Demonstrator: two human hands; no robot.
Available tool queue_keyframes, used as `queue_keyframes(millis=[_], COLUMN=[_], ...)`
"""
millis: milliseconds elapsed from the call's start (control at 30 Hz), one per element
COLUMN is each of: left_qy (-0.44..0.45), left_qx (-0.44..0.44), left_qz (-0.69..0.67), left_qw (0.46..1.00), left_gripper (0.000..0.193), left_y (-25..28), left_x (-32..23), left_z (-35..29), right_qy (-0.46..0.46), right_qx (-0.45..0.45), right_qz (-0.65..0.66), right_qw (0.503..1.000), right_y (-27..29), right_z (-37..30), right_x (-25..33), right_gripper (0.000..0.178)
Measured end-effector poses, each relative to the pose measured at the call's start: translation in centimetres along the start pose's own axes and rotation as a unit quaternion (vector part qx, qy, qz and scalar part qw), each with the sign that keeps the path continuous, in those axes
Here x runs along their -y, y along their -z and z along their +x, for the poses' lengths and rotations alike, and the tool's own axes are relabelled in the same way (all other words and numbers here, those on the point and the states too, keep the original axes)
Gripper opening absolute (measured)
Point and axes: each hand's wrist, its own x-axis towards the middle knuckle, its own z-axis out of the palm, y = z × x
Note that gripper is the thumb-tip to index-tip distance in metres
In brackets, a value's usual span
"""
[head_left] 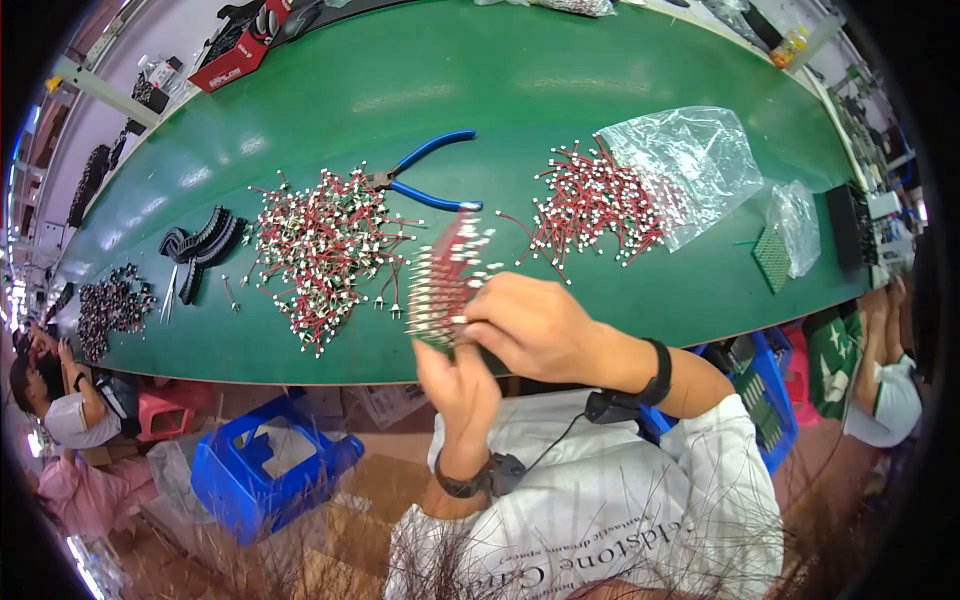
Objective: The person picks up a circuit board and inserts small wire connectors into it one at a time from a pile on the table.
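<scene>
My left hand (458, 390) grips the lower end of a narrow panel (436, 295), which stands up over the table's near edge. Rows of small pale parts stick out along its left side, and red wires with white ends crowd its right side, slightly blurred. At the panel's lower right edge, my right hand (535, 318) is closed, thumb and fingers pinched together; what lies in the pinch is too small to make out. Left of my hands is a heap of red wires with white connectors (325, 250). Blue-handled pliers (425, 175) lie beyond the panel.
A second pile of red wires (590, 205) spills from a clear plastic bag (690, 165). Black strips (205, 250), tweezers (168, 292) and a dark pile of parts (112, 308) lie left. A green board (772, 258) sits right. A blue stool (262, 465) stands below; other people sit at both sides.
</scene>
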Motion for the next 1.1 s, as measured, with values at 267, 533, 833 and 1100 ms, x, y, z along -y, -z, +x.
queue_keyframes(millis=[267, 533, 833, 1100], left_qy=[0.015, 0.016, 0.006, 0.041], left_qx=[-0.086, -0.069, -0.054, -0.048], left_qz=[-0.119, -0.116, -0.126, -0.103], left_qw=[0.989, 0.991, 0.991, 0.993], left_gripper=[0.034, 0.033, 0.035, 0.034], left_y=[2.9, 1.8, 0.9, -2.0], left_x=[0.9, 0.9, 0.5, 0.2], left_z=[2.4, 2.0, 1.9, 2.3], right_qy=[-0.081, -0.069, 0.036, 0.004], right_qx=[0.108, 0.14, 0.089, 0.039], right_qz=[-0.151, -0.109, -0.062, 0.049], right_qw=[0.979, 0.982, 0.993, 0.998], right_y=[6.6, 5.1, 4.7, 4.0], right_z=[-0.6, -0.8, 1.4, 1.7], right_x=[-6.3, -7.8, -7.0, -1.8], right_gripper=[0.023, 0.019, 0.012, 0.014])
